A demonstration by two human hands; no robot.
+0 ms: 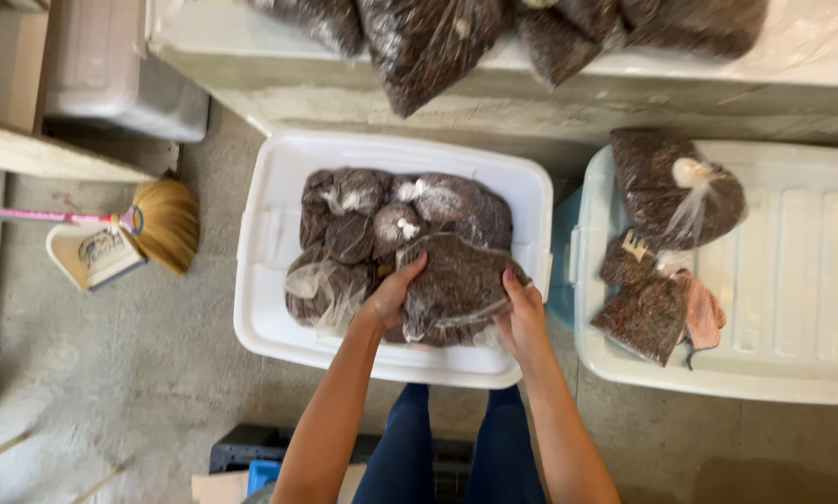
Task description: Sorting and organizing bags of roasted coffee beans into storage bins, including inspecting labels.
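Broom point(162, 222): straw head with a pink handle, lying on the concrete floor at far left, its bristles against a white dustpan point(88, 257).
White tub point(270, 308): open plastic bin in the middle of the floor, filled with clear knotted bags of dark brown loose material.
Left hand point(391, 294): fingers curled over the left edge of the top bag, gripping it.
Top bag point(456, 285): clear plastic, packed with the dark material, lying on the pile at the front right of the white tub, held between both hands.
Right hand point(522, 313): closed on the bag's right edge, thumb on top; the fingertips underneath are hidden.
Lidded tub point(792, 308): white lid on a bluish bin, just right of the open one; three filled bags lie on its left part, the largest knotted at the top.
Cloth point(704, 313): small pinkish piece beside those bags, possibly a glove; too blurred to tell.
Ledge point(624, 79): pale shelf along the top, with more dark bags hanging over its edge.
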